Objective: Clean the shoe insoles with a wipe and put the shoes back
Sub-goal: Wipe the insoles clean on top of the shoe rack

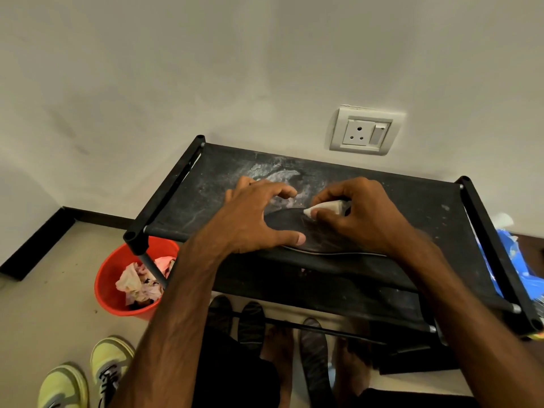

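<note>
A dark insole (287, 223) lies on the top shelf of a black fabric shoe rack (418, 213). My left hand (259, 214) is spread over the insole's left end, thumb and fingertips pressing it down. My right hand (357, 212) pinches a folded white wipe (323, 207) and holds its tip against the insole's surface. Much of the insole is hidden under both hands; a pale edge of it shows along the front. A pair of yellow-green sneakers (88, 378) stands on the floor at the lower left.
A red bucket (107, 285) with crumpled used wipes sits on the floor left of the rack. Dark shoes (250, 322) stand under the rack near my bare feet. A blue packet (518, 257) lies right of the rack. A wall socket (363, 132) is behind it.
</note>
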The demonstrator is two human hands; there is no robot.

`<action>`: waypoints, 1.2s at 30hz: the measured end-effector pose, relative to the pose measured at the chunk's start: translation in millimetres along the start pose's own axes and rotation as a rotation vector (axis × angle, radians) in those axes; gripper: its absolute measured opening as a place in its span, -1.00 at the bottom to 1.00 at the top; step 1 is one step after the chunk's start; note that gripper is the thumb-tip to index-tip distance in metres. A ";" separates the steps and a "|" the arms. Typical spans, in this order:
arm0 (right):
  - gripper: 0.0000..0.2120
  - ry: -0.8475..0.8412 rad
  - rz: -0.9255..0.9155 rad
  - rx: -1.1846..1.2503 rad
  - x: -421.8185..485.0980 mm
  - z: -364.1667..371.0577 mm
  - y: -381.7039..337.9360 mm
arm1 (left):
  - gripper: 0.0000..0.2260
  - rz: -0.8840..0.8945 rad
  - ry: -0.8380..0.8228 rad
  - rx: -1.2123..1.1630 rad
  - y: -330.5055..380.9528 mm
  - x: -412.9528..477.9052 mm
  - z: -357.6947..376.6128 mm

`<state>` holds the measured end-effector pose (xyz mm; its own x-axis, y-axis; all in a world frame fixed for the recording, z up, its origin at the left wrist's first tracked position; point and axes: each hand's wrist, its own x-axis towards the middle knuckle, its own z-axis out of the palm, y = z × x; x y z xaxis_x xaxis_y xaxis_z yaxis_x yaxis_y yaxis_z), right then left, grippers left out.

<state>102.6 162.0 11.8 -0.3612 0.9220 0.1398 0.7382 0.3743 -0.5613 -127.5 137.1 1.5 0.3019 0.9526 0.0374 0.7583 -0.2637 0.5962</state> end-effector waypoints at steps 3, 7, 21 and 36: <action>-0.89 -0.009 -0.017 -0.010 1.2 6.5 -4.6 | -0.35 -0.029 -0.031 0.070 0.2 -0.7 0.2; -0.87 0.061 -0.007 -0.120 6.7 15.0 -7.4 | -0.35 -0.078 -0.055 0.073 1.2 -0.3 1.9; -0.86 -0.258 -0.096 -0.146 9.5 12.4 -21.3 | -0.29 -0.114 -0.073 0.108 2.3 1.9 5.4; -0.83 -0.059 -0.023 -0.272 15.1 21.6 -13.4 | -0.30 -0.125 -0.097 0.080 2.7 0.9 6.8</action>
<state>75.0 168.7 3.8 -0.4062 0.9085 0.0979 0.8524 0.4154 -0.3176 -121.2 136.2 -2.3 0.2541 0.9605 -0.1132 0.8357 -0.1592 0.5255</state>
